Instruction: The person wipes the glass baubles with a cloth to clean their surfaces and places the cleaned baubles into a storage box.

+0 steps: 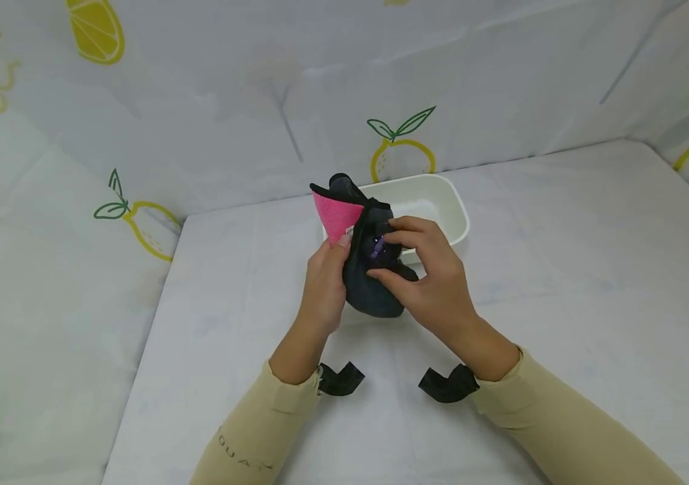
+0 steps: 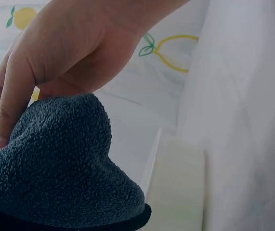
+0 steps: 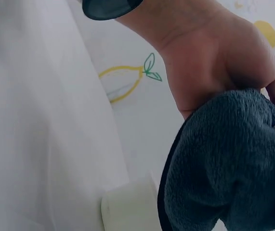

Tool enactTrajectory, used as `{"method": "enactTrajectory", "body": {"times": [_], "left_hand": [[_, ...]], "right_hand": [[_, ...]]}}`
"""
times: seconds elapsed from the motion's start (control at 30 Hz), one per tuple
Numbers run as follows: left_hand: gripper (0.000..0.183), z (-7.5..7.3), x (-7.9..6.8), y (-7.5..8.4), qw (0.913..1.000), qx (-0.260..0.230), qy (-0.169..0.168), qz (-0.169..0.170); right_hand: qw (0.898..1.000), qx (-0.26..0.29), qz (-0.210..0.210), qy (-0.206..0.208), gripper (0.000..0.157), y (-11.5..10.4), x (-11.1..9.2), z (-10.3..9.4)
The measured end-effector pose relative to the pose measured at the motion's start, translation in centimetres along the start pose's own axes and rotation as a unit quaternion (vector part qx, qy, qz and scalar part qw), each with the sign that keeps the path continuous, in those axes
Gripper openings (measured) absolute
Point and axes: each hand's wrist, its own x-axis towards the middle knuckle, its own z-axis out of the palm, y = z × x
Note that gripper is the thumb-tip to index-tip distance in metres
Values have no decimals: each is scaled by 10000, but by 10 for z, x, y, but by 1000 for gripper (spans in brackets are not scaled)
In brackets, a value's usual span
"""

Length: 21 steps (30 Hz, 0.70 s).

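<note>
A two-sided cloth (image 1: 368, 293), pink on one face and dark blue-grey on the other with black edging, is held up in front of the white tray. My left hand (image 1: 324, 279) grips it from the left, thumb on the pink face. My right hand (image 1: 435, 273) pinches a dark, glossy round object (image 1: 378, 250) with purple patches against the cloth's dark face. The fluffy cloth (image 2: 60, 163) hides most of this object in the left wrist view, where a bit of purple shows by the fingertips. Its exact kind is unclear.
A white rectangular tray (image 1: 456, 209) stands behind the hands, near the back edge of the white-covered table (image 1: 562, 303). A lemon-printed white sheet (image 1: 211, 101) hangs behind and to the left. Black straps (image 1: 450, 385) stick out at both wrists.
</note>
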Motion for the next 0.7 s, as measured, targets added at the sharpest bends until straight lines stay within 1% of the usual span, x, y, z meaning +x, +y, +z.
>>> {"method": "enactTrajectory", "body": {"times": [0.07,0.17,0.27,0.33,0.43,0.53,0.6,0.7], "left_hand": [[43,-1,0,0,10000,-25,-18,-3],[43,-2,0,-1,10000,-16,43,-12],[44,-3,0,-1,10000,-26,91,20],[44,-4,0,-2,9999,-14,94,56],[46,-3,-1,-1,9999,71,77,79],[47,-3,-2,-1,9992,379,77,39],[47,-2,-2,-1,9985,536,-2,62],[45,-1,-3,-1,9976,673,-118,148]], "right_hand": [[9998,-26,-193,-68,53,1,0,-1],[9987,47,-417,-287,52,3,1,-3],[9975,220,-446,-498,52,5,2,-6],[9975,227,-388,-545,53,6,2,-8],[9986,152,-140,-492,57,7,2,-9],[9989,-13,247,-390,59,7,3,-9],[9980,-86,508,-372,58,7,3,-10],[9963,-216,737,-379,57,6,2,-11]]}}
